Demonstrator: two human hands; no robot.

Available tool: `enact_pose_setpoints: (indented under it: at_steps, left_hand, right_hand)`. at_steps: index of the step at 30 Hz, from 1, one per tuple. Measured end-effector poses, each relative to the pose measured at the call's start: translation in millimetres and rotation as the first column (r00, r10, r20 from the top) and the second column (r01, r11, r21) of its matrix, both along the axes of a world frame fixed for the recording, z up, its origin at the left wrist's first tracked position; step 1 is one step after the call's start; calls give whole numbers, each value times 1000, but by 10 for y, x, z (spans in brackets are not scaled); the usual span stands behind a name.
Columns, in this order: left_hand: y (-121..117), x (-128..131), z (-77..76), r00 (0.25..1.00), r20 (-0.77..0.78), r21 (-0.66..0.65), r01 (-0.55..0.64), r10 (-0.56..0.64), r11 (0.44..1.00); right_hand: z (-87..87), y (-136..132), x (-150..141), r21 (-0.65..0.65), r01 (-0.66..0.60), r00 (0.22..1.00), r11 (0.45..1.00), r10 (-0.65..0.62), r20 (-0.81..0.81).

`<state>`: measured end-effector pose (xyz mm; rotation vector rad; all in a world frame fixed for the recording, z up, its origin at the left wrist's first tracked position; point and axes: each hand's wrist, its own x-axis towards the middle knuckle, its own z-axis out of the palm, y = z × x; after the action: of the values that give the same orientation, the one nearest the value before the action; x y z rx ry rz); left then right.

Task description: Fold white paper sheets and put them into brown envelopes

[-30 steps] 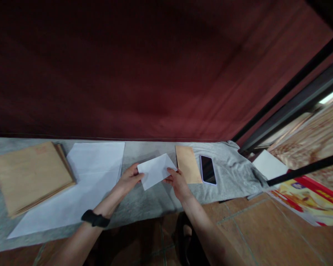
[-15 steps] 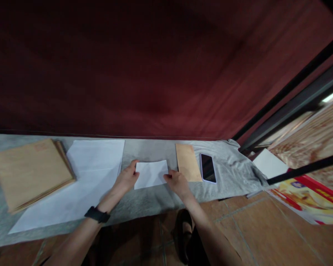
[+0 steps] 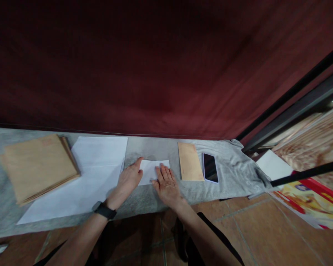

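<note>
A small white sheet of paper, seemingly folded (image 3: 148, 170), lies on the grey cloth in front of me. At its left edge is my left hand (image 3: 130, 176), with the thumb and forefinger at the paper and the other fingers curled out of sight. My right hand (image 3: 167, 187) lies flat on the paper's right half, fingers stretched out and palm down, covering its lower right part. Right of that hand lies a brown envelope (image 3: 190, 162). Larger white sheets (image 3: 100, 162) spread out to the left of my left hand.
Several brown envelopes (image 3: 41, 166) are stacked on the white sheets at the left. A phone (image 3: 210, 168) rests beside the single envelope. Dark red fabric (image 3: 155, 74) hangs behind the grey cloth (image 3: 233, 173). Black bars (image 3: 308, 171) and a colourful box (image 3: 313, 201) stand at the right.
My right hand has let go of the paper's right edge and moved left onto it, now pressed flat. My left hand stays at the left edge. The view has shifted slightly.
</note>
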<state>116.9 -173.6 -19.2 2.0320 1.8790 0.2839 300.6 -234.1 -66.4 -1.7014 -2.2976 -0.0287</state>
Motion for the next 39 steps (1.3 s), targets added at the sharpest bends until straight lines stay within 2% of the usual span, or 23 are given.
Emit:
enact_pose_setpoints:
  at_steps: [3, 5, 7, 9, 12, 15, 24, 32, 34, 36, 39]
  left_hand:
    - [-94, 98, -41, 1000, 14, 219, 19, -23, 976]
    - [-179, 215, -123, 990, 20, 348, 126, -141, 929]
    - [-267, 345, -237, 948, 18, 362, 291, -318, 886]
    - [-338, 444, -356, 920, 9, 338, 365, -391, 868]
    - [-387, 484, -484, 937, -21, 317, 338, -350, 886]
    - [-381, 427, -534, 950, -57, 322, 308, -307, 895]
    - [-374, 214, -518, 981, -89, 320, 194, -175, 927]
    - [-408, 197, -428, 993, -118, 304, 68, -33, 950]
    - [-402, 271, -379, 995, -63, 317, 93, -77, 944]
    - [-385, 374, -330, 979, 7, 321, 190, -203, 928]
    - [-344, 522, -282, 906, 86, 301, 373, -415, 878]
  right_hand:
    - [-45, -1, -5, -6, 2, 1000, 1000, -2, 20]
    - [-32, 8, -2, -25, 0, 1000, 1000, 1, 25]
    - [-12, 12, 10, -46, -9, 999, 999, 10, 32]
    - [-3, 13, 30, -56, -32, 999, 998, 34, 41]
    - [-12, 16, 60, -40, -32, 999, 999, 34, 42]
    - [-32, 31, 71, -9, 30, 999, 1000, -30, 32]
    - [-25, 126, 97, -6, 181, 983, 983, -181, -8]
    - [-45, 143, 115, 11, 184, 983, 983, -183, -28]
    - [-19, 145, 127, -1, 184, 983, 983, -184, -15]
    - [-6, 126, 142, 2, 174, 985, 985, -174, -4]
    - [-63, 18, 143, 42, 108, 994, 993, -108, 13]
